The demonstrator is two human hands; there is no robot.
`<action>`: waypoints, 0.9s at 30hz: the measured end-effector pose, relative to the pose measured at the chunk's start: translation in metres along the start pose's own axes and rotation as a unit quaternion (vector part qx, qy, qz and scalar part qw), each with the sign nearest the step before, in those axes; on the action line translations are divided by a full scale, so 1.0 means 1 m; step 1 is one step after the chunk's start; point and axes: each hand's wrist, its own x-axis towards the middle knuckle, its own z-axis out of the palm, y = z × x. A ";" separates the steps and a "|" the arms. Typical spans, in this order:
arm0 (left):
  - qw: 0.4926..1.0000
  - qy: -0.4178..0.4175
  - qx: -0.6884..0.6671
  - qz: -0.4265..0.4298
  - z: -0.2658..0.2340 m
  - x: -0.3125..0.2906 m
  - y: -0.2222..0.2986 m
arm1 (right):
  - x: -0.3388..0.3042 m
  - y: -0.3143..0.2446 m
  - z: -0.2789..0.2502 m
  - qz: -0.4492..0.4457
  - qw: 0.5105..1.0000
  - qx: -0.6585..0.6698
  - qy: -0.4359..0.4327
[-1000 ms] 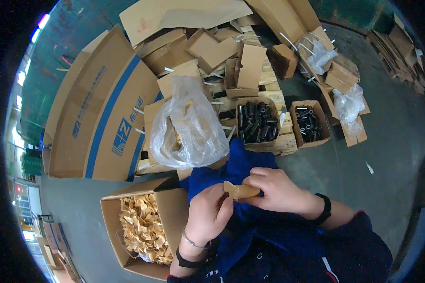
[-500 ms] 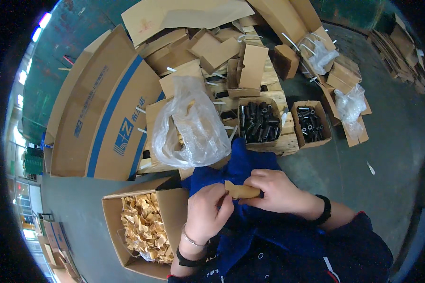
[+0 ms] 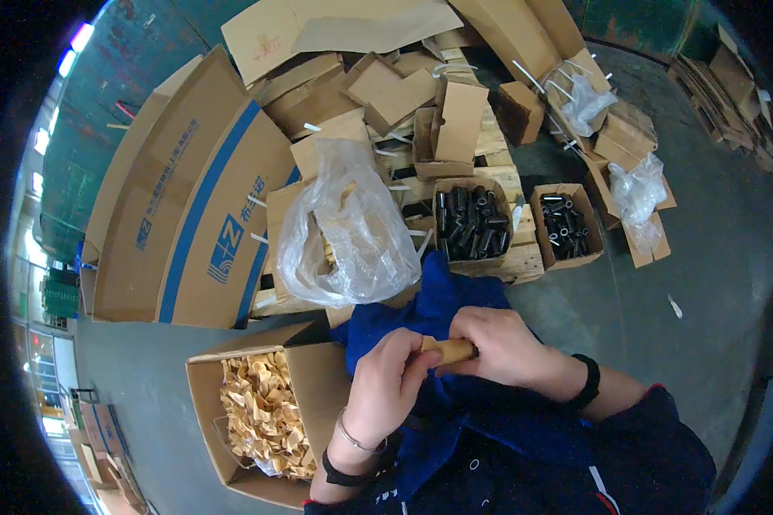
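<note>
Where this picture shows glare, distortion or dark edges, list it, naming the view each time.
Head view: lights at the upper left burn out to white; head view: the large blue-striped carton looks bowed; head view: highlights glint on the clear plastic bag; head view: black fills the corners.

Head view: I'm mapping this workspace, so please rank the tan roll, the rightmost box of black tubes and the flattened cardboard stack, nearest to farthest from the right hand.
1. Tan roll: gripped by the right hand.
2. Rightmost box of black tubes: ahead, slightly right.
3. Flattened cardboard stack: far upper right.
</note>
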 end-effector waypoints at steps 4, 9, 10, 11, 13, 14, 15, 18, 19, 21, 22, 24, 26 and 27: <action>0.988 -0.026 0.119 0.097 -0.004 0.000 -0.002 | 0.007 -0.017 -0.021 -0.019 0.977 0.203 -0.067; 0.988 0.003 0.101 0.114 0.000 -0.002 -0.003 | 0.001 -0.013 -0.012 -0.018 0.984 0.176 -0.032; 0.992 0.004 0.075 0.098 0.000 -0.003 -0.004 | 0.000 -0.012 -0.011 -0.027 0.985 0.169 -0.021; 0.995 0.003 0.050 0.082 0.000 -0.004 -0.004 | 0.000 -0.012 -0.009 -0.035 0.986 0.162 -0.009; 0.999 0.027 -0.008 0.026 -0.001 -0.002 0.001 | -0.002 -0.013 -0.008 -0.015 0.984 0.174 0.031; 0.999 0.037 -0.036 -0.001 -0.001 -0.001 0.003 | -0.003 -0.013 -0.007 -0.005 0.982 0.180 0.052; 0.999 0.042 -0.030 -0.004 0.001 0.000 0.003 | -0.004 -0.013 -0.007 -0.001 0.982 0.181 0.060; 0.997 0.076 -0.009 0.025 0.008 0.004 0.000 | -0.004 -0.011 -0.002 -0.013 0.979 0.183 0.094; 0.993 0.104 -0.001 0.058 0.011 0.003 -0.006 | -0.002 -0.008 0.002 -0.037 0.977 0.181 0.110; 0.987 0.133 0.019 0.091 0.012 0.004 -0.006 | -0.001 -0.005 0.002 -0.051 0.977 0.172 0.112; 0.987 0.133 0.034 0.088 0.012 0.004 -0.003 | 0.000 -0.005 0.000 -0.046 0.980 0.169 0.098; 0.989 0.127 0.031 0.071 0.014 0.006 0.006 | -0.001 -0.003 -0.001 -0.051 0.979 0.177 0.090; 0.993 0.115 -0.001 0.039 0.016 0.009 0.017 | -0.005 0.000 -0.003 -0.048 0.977 0.183 0.095; 0.992 0.113 0.015 0.049 0.018 0.008 0.014 | -0.005 0.000 -0.002 -0.049 0.976 0.189 0.093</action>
